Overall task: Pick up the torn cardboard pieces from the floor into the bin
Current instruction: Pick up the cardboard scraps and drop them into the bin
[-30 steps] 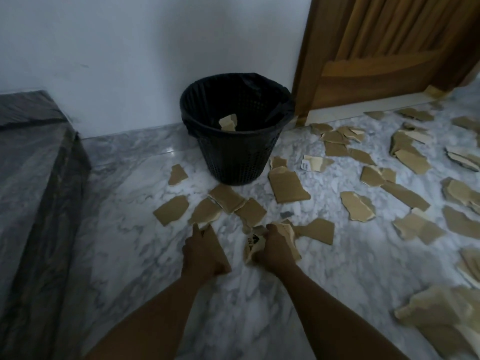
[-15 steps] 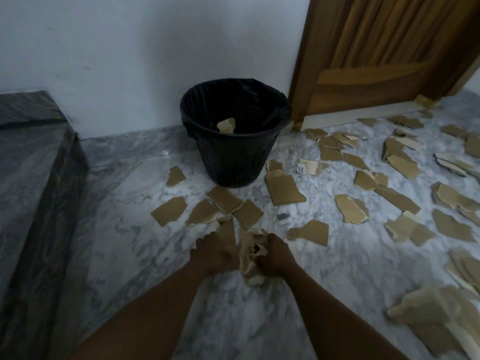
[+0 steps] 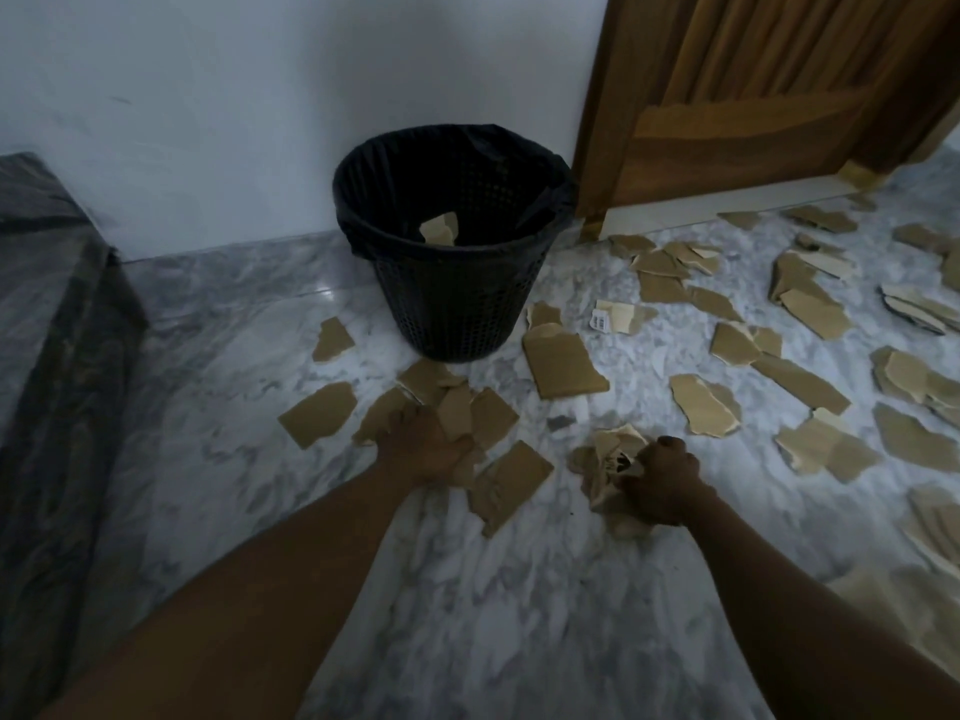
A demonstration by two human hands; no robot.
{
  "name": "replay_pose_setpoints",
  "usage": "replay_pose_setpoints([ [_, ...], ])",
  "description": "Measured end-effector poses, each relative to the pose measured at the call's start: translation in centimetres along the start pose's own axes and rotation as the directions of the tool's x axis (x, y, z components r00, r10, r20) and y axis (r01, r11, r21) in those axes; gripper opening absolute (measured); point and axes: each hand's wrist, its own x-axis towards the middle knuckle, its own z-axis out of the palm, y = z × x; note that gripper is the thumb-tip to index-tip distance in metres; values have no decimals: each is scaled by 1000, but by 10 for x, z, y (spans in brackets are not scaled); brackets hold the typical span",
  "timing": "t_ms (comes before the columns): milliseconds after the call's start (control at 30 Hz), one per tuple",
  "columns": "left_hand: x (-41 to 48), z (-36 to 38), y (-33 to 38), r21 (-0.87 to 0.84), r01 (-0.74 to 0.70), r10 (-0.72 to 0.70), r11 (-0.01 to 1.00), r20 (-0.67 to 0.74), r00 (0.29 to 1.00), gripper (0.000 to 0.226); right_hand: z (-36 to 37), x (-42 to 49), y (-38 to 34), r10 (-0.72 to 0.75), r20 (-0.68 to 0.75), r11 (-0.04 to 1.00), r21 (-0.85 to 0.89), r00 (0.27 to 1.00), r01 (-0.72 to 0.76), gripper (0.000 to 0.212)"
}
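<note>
While crouched low over the marble floor [image 3: 519,589], with both bare arms stretched forward. Left hand [image 3: 423,449] down among a small heap of brown scraps just near of the bin [image 3: 452,241], fingers curled round one upright cardboard piece [image 3: 456,415], with a larger flat piece [image 3: 511,480] lying against its right side. Right hand [image 3: 662,480] further right, closed tight on a crumpled wad [image 3: 610,459] of pale cardboard, held at floor level or barely above; cannot tell which. Dark print on the wad, too crushed to read.

Black mesh bin with a black liner standing against the white wall [image 3: 260,106], far centre, one pale scrap [image 3: 440,228] already inside. Right of the bin, a white label [image 3: 600,320] with dark bars like a barcode on a light piece, unreadable at this size. No other writing or brand legible anywhere.

Many more torn pieces scattered on the floor: one [image 3: 332,339] left of the bin, one [image 3: 318,419] left of the left hand, a big one [image 3: 561,363] just right of the bin's base, then a wide spread out to the right edge and back towards the wooden door [image 3: 779,85], far right. Another pale pile [image 3: 898,605] blurred at the near right corner. Dark stone ledge [image 3: 47,324] along the left side.
</note>
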Motion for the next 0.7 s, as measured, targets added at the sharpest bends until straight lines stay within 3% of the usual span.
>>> replay_pose_setpoints([
  [133,19,-18,4,21,-92,91,996,58,994,91,9,19,-11,-68,67,997,-33,995,70,85],
  [267,51,-30,8,36,-26,22,999,101,995,99,-7,30,-21,-143,154,986,-67,978,155,98],
  [400,83,-40,10,107,12,-28,994,147,989,94,-13,34,-21,-112,179,986,-106,977,132,86],
  [500,105,-37,3,167,-34,-4,985,219,976,103,-16,38,-24,-83,217,983,-140,973,115,86],
  [700,100,-30,3,190,41,-36,981,-31,999,120,-18,49,-25,-44,251,979,-180,967,91,100],
])
